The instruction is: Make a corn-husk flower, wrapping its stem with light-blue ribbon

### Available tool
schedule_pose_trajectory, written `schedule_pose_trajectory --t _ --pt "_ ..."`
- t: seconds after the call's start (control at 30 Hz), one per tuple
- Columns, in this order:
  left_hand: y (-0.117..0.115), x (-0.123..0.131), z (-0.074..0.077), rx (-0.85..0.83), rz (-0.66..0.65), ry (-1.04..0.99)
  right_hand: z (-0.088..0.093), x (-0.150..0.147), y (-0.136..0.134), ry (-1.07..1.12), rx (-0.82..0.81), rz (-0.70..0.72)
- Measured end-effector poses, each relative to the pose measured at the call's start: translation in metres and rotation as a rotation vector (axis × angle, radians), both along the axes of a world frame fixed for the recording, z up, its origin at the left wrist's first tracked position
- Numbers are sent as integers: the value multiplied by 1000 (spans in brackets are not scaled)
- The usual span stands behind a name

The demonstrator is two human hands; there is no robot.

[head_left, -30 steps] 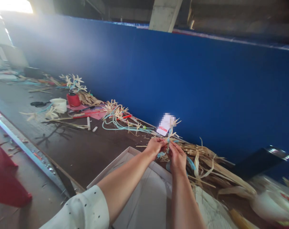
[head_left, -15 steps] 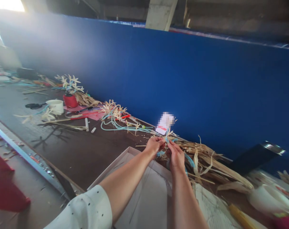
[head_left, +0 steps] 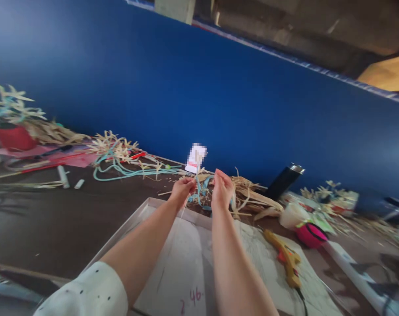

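Near the middle of the frame, the left hand (head_left: pixel 183 192) pinches a thin blue stem (head_left: pixel 197 176), which sticks up above the fingers. The right hand (head_left: pixel 223 191) is just to the right, apart from the stem; it is too hard to tell if it holds anything. Blue strips (head_left: pixel 205 186) show between the hands. Dry husks (head_left: pixel 262 201) lie to the right, and a yellow glue gun (head_left: pixel 288 259) lies at the lower right.
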State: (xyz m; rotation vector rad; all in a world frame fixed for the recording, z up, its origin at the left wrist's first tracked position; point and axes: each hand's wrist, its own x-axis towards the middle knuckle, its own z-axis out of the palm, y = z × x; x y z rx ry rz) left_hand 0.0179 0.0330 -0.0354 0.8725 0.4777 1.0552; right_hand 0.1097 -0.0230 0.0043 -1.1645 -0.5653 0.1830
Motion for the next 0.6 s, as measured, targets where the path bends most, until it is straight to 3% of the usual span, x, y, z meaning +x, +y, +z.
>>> schedule_pose_trajectory --t 0.13,0.23,0.37,0.6 --pt "-1 -2 0 148 -49 84 22 -3 -16 31 -50 -5" --pt "0 -1 -3 101 -1 135 32 -3 -48 11 -123 32" --pt "1 1 -4 87 -10 89 30 15 -120 -198 -421 -29" --pt "3 2 -6 86 -17 95 11 108 -262 -525 -1106 -406"
